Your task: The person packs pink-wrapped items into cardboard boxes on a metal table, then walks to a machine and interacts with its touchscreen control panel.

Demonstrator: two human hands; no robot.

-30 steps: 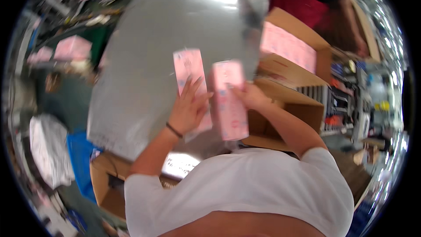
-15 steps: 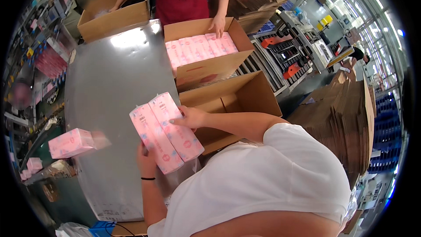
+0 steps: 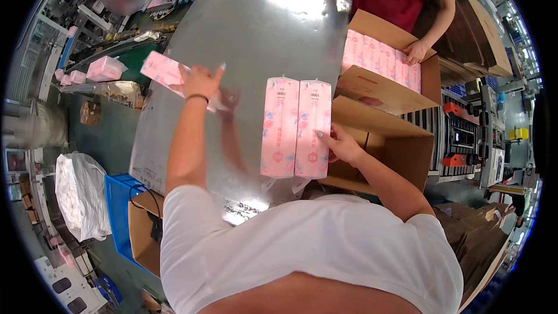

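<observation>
Two pink tissue packs with a floral print, a left tissue pack [image 3: 280, 131] and a right tissue pack [image 3: 313, 122], stand side by side over the metal table [image 3: 232, 23]. My right hand [image 3: 344, 144] grips the right one's edge, thumb on its face and fingers tucked behind. On the table's left side lies another pink tissue pack [image 3: 161, 71]. My left hand [image 3: 200, 83] reaches onto its near end, with the thumb stretched apart from the fingers. Part of that pack is covered by the hand.
An open cardboard box [image 3: 381, 145] sits right of my right hand. Beyond it, a co-worker's hand [image 3: 416, 52] rests on packs in a filled box [image 3: 386, 90]. More pink packs lie on a conveyor [image 3: 116, 88] at left. A blue crate [image 3: 119, 215] stands near the table's lower left.
My left hand has let go of the paired packs and moved left to the single pack. The right hand keeps the pair, now turned upright. The whole view has swung left.
</observation>
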